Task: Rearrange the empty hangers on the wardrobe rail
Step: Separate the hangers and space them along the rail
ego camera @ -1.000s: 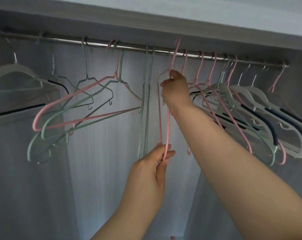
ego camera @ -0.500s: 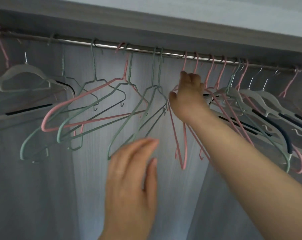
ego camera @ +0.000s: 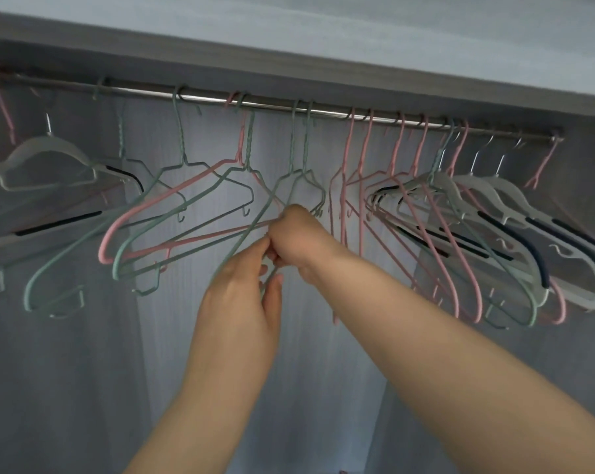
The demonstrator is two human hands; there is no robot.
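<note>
**A:** At dead centre, a touch toward 12 o'clock: the green pair point(ego camera: 301, 159) of wire hangers. Their hooks sit side by side on the rail point(ego camera: 374, 116), and their frames are swung out toward 7 o'clock.

**B:** Hands?

**A:** Together, touching. The right hand point(ego camera: 297, 234) is curled on the wire. The left hand point(ego camera: 244, 302) comes up from 6 o'clock, thumb and forefinger pinching just beneath. Cannot tell which strand each holds.

**B:** Why both on one spot?

**A:** My reading is that thin frames snag. One hand steadies while the other frees them, so the two hang as one.

**B:** Neighbours?

**A:** At 9 o'clock there's a pink-and-green pair point(ego camera: 173, 213), tilted, its bottom bars reaching right up to the hands. That's the probable tangle. At 1 o'clock the pink hangers point(ego camera: 361, 172) hang edge-on, close-spaced. At 3 o'clock the white hangers point(ego camera: 514, 206) with dark grips are bunched at the rail's end. A lone white hanger point(ego camera: 46, 155) sits at 10 o'clock.

**B:** Sorting by colour?

**A:** Seems so. I'd call it partway, since the left side is mixed.
</note>
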